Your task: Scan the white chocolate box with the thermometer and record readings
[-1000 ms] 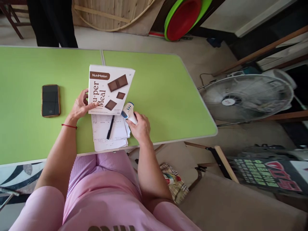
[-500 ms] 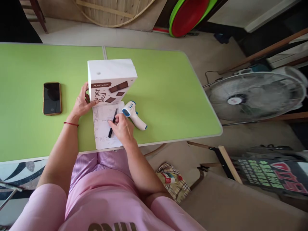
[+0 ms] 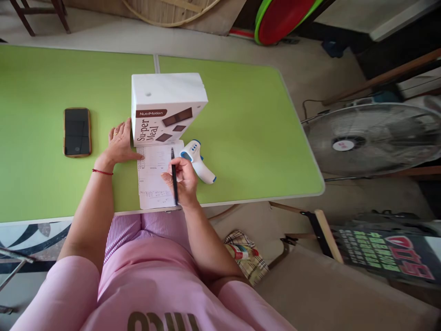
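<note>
My right hand [image 3: 184, 180] grips a black pen [image 3: 174, 179] over the printed paper [image 3: 151, 172], which lies at the table's near edge. My left hand [image 3: 121, 143] rests with fingers apart beside the white box [image 3: 168, 87], its thumb on the paper's left side. The box stands upright on the far part of the paper, with "NutriMotion Su-per Meal" and brown bars on its front. Just right of my right hand lies a white and blue infrared thermometer [image 3: 201, 166]. A phone [image 3: 76, 132] in a brown case lies left of my left hand.
The green folding table [image 3: 248, 128] has a seam behind the box. A large fan [image 3: 365, 138] stands off its right end. Below right are a beige folding seat [image 3: 330, 294] and a plaid cloth [image 3: 241, 257]. Round red and green basins [image 3: 275, 20] lean at the back.
My left hand has let go of the box and flattened beside it. The pen has turned more upright in my right hand. The view has shifted slightly.
</note>
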Tool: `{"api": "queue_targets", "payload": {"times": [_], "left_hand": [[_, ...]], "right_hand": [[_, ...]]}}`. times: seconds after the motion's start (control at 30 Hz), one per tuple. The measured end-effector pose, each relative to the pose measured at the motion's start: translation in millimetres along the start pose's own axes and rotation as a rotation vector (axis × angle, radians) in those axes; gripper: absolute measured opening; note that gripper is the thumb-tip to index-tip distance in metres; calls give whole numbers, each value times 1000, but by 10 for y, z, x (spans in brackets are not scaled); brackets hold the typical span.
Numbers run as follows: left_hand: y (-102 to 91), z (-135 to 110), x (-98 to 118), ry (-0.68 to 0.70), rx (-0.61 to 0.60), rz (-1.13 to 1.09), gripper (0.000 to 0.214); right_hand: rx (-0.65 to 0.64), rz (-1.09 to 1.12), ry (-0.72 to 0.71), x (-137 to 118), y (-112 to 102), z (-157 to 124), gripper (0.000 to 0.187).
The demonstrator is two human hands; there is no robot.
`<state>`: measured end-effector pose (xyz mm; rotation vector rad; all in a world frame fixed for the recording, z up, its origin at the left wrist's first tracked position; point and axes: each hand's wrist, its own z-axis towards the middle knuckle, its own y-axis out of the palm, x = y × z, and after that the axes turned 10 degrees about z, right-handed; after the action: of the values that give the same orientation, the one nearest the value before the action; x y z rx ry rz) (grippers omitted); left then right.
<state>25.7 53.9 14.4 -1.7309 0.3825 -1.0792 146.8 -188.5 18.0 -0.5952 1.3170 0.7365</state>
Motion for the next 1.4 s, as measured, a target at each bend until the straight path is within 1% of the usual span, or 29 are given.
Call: {"api": "queue_targets", "payload": {"times": [0.07,0.17,0.23,0.33,0.43,0.57,0.77,0.9,1.2,1.4], "left_hand": [[3,-7,-9,4,-31,10,151],[26,-11,-39,29,-50,14,155],[43,-12,-57,52,-44,3,156],[49,-18,-61,62,-49,-6,159],[34,-27,-38,51,-77,9,163],[34,-25,-22,51,-82,20,163],[90,-3,-47,50,-56,-3,164],[97,3,-39,45,-52,-17,165],[44,-10,-16,49,-81,-15,166],[55,-1,-27,47,-80,-22,166]], "right_hand": [[-10,24,5,-40,76,3,42],[-100,51,43,-70,180,45,44],[-129,34,83,-37,247,76,38],[-86,-21,122,77,342,82,29],[-39,-66,107,183,404,44,23],[-30,-125,78,223,413,13,13],[-50,-176,94,221,400,35,7],[-56,-186,107,219,407,39,5],[-69,-206,128,206,390,38,7],[-59,-190,106,242,385,28,6]]}}
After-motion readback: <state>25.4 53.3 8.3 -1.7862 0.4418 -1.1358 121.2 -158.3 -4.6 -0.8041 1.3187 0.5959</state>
